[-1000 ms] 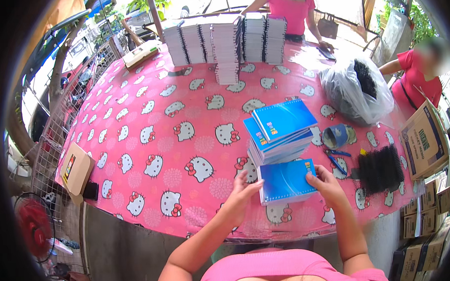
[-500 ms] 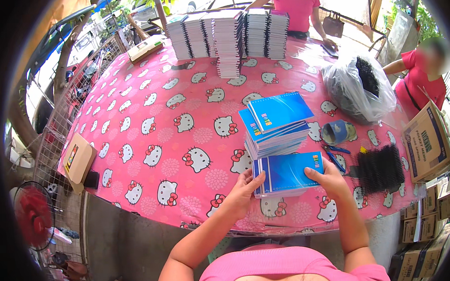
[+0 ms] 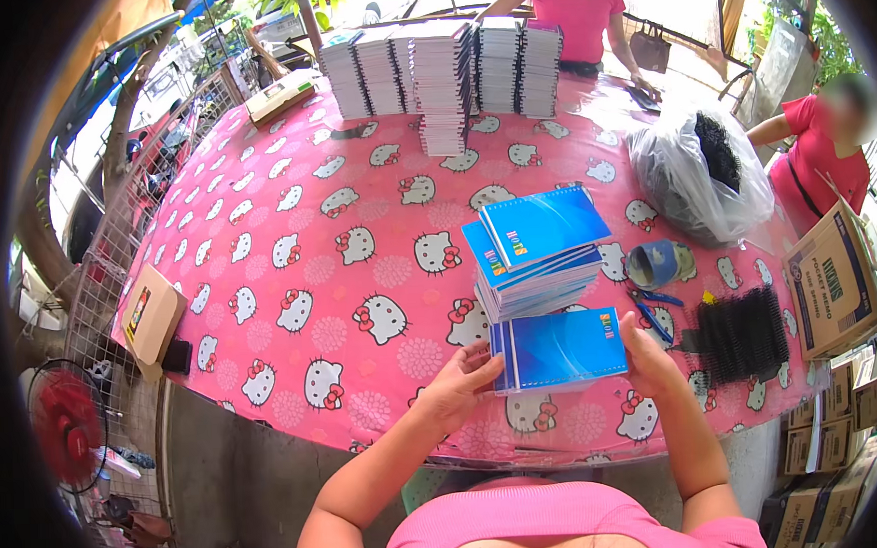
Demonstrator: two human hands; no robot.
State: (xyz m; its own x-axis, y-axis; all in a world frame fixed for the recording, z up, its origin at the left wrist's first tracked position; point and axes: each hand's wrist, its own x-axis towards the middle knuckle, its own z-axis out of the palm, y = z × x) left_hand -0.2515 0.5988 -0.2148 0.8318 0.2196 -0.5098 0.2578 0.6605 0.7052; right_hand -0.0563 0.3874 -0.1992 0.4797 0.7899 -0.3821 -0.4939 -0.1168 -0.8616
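While hands flank notebooks, table edge near, tablecloth leftward

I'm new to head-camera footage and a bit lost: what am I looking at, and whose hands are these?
There's no machine: these are one person's bare left hand and right hand. A wide fisheye camera on their head looks down, so straight edges bend. The hands touch opposite ends of a small stack of blue notebooks over a pink patterned cover. Also there: another blue stack, a heap of black coils, a plastic bag and, farther back, tall notebook piles.
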